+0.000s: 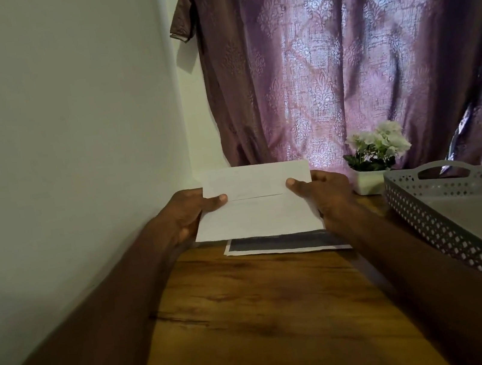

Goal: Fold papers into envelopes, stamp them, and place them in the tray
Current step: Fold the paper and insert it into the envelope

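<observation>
Both hands hold a folded white paper sheet (256, 205) up off the brown wood-grain table (253, 306), above its far edge. The left hand (186, 214) pinches the sheet's left side, thumb on the front face just beside the horizontal crease; the right hand (321, 191) pinches the right side the same way, thumb across the front, fingers behind. The top flap looks folded down to a line about halfway across the face — so the envelope seems partly formed, not yet stamped.

Under the sheet, near the far edge, lies a paper with a dark printed band and white border (287, 244). A grey perforated plastic tray with a handle cut-out (428, 215) stands at the right edge, apparently with nothing in it. No stamp is in view.

The risk from here, as I judge it: held in the air with grip only at the two sides, the fold can spring open or crease unevenly — pressing it flat on the table would prevent that.
</observation>
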A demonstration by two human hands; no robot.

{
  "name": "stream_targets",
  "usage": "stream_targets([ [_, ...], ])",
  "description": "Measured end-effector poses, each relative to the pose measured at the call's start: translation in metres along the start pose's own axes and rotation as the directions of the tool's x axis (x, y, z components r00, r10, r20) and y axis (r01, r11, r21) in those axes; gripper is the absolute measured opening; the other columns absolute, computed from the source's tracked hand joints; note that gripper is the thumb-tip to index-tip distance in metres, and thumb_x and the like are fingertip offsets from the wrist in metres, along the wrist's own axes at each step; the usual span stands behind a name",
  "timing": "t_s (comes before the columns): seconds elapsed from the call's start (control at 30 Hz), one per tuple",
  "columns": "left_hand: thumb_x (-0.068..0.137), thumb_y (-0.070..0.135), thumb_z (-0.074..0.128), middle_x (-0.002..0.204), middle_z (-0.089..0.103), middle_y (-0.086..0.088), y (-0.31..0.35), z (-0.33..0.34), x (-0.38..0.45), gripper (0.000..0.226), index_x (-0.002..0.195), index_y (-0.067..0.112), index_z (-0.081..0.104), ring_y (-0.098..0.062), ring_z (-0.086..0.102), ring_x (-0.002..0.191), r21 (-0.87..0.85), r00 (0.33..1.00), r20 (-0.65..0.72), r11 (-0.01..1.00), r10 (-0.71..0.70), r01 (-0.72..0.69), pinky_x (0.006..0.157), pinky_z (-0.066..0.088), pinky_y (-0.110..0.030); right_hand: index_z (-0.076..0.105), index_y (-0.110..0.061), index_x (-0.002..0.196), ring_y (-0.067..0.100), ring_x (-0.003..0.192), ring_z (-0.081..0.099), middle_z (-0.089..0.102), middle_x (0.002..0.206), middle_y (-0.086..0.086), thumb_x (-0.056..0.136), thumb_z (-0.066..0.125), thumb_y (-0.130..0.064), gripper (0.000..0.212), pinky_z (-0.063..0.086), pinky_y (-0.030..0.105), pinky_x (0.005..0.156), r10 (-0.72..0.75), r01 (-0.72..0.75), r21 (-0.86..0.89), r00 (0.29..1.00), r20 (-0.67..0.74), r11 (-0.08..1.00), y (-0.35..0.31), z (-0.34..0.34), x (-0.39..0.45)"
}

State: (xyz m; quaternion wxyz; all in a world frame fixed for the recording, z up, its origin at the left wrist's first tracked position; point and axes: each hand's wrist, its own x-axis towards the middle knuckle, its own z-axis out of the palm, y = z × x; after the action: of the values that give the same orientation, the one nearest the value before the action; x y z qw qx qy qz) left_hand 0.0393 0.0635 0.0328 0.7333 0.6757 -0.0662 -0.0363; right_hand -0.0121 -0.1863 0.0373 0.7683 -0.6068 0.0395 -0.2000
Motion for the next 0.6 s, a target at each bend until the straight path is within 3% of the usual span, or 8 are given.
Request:
stream_targets([
  [0.1,0.083,0.003,0.080,0.120,0.073,-0.017,0.001,-0.005,0.005,0.034,0.115,-0.001,0.071,-0.032,0.071,0.104,-0.016,0.996,-0.082,0.999,0.039,-0.041,0.079,0.062,-0.038,0.073,-0.006,0.093,0.028,0.087,0.075,0.077,0.096,0.014,0.078,0.084,0.002,0.020,0.064,0.042,0.079,-0.039,0.039,-0.022,0.998,-0.040,0.999,0.003,-0.003,0.008],
  [0.17,0.090,0.001,0.073,0.121,0.072,-0.016,0.001,-0.006,0.008,0.023,0.113,-0.001,0.071,-0.033,0.069,0.109,-0.045,0.994,-0.106,0.998,0.028,-0.033,0.074,0.064,-0.036,0.072,-0.008,0.089,0.027,0.085,0.075,0.076,0.096,0.015,0.080,0.081,0.003,0.016,0.064,0.038,0.069,-0.040,0.040,-0.002,0.996,-0.075,0.999,0.006,-0.004,0.011],
  [0.3,0.097,0.004,0.066,0.121,0.069,-0.019,0.002,-0.002,0.008,0.026,0.121,-0.004,0.067,-0.034,0.067,0.110,-0.010,0.993,-0.117,1.000,0.012,-0.013,0.074,0.063,-0.037,0.069,-0.012,0.081,0.024,0.085,0.071,0.073,0.090,0.011,0.086,0.076,0.002,0.017,0.058,0.033,0.063,-0.060,0.065,0.040,0.990,-0.124,0.997,0.009,-0.005,0.016],
  [0.43,0.093,0.012,0.073,0.115,0.070,-0.022,0.003,-0.005,0.007,0.029,0.119,0.000,0.065,-0.042,0.069,0.104,-0.012,0.992,-0.125,1.000,0.004,-0.006,0.073,0.063,-0.055,0.070,-0.011,0.090,0.026,0.086,0.072,0.075,0.097,0.014,0.083,0.077,0.007,0.021,0.061,0.030,0.063,-0.015,0.016,0.025,0.999,-0.041,1.000,0.007,-0.006,0.019],
  [0.53,0.094,0.005,0.071,0.114,0.071,-0.017,0.003,-0.007,0.006,0.029,0.122,0.003,0.064,-0.037,0.071,0.099,-0.001,0.992,-0.125,1.000,0.014,-0.014,0.060,0.064,-0.043,0.069,-0.008,0.097,0.032,0.093,0.073,0.074,0.104,0.017,0.081,0.071,0.018,0.031,0.062,0.029,0.065,0.015,-0.015,0.010,1.000,-0.004,1.000,0.008,-0.005,0.021],
  [0.6,0.096,-0.005,0.064,0.113,0.070,-0.015,0.002,-0.004,0.007,0.029,0.122,0.008,0.062,-0.035,0.069,0.096,-0.032,0.994,-0.112,0.999,0.009,-0.013,0.056,0.063,-0.043,0.070,-0.007,0.096,0.035,0.095,0.072,0.074,0.105,0.019,0.082,0.068,0.020,0.030,0.062,0.034,0.070,0.022,-0.022,0.001,1.000,-0.019,1.000,0.008,-0.006,0.023],
])
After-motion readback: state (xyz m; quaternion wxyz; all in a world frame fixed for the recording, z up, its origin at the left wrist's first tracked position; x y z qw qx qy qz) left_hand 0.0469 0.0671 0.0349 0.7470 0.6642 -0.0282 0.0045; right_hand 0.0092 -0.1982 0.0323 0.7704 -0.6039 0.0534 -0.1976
